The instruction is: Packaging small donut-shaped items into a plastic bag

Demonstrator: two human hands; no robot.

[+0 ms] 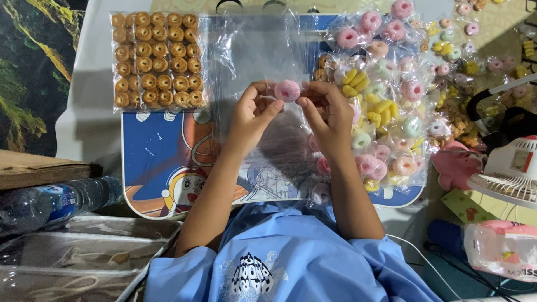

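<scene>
Hands meet above the cartoon-print surface (162, 162): left hand (251, 114) and right hand (327, 114) share a fingertip grip, grasping a pink ring sweet (287, 90); wrapped sweets pile (386, 112) right, biscuit packs (156, 59) left.

A low table (162, 168) with a blue cartoon-printed top lies under the hands, set on a pale cloth (92, 112) that spreads out to their left. Farther left of the hands hangs or lies a dark fabric with green and yellow leaf shapes (33, 67). Below it, to the lower left of the hands, a worn wooden board (39, 170) juts in. To the right of the hands the floor covering (503, 22) looks beige and patterned. The light is soft and even, with faint shadows only.
</scene>
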